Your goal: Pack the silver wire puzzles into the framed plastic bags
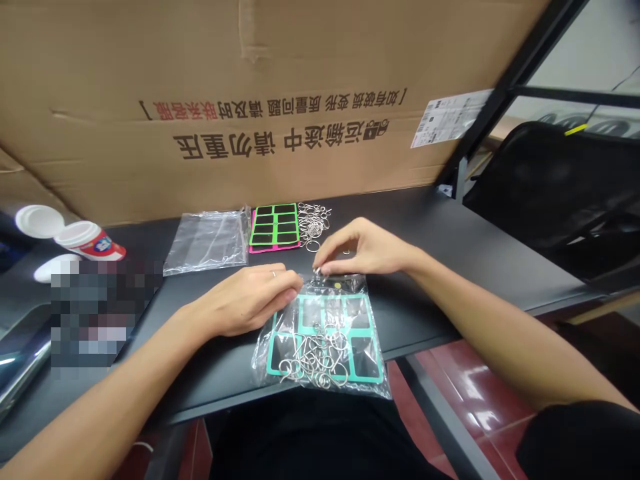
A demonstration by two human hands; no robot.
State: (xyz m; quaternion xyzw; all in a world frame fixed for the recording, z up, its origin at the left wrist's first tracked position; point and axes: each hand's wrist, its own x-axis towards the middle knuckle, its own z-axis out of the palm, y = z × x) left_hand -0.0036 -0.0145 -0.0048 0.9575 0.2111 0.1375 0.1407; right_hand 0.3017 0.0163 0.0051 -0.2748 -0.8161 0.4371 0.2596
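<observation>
Near the table's front edge lies a clear plastic bag, its mouth facing away from me. Inside it show a teal-framed sheet with black panels and a tangle of silver metal rings. My left hand is closed at the bag's upper left edge, fingers curled over the plastic. Above the mouth, my right hand pinches small silver metal rings between thumb and fingers. How many rings it holds is hidden.
Behind lie a stack of clear plastic bags, green and pink framed sheets and a pile of metal rings. A paper cup lies tipped at left. A large cardboard sheet stands along the back; a black chair is at right.
</observation>
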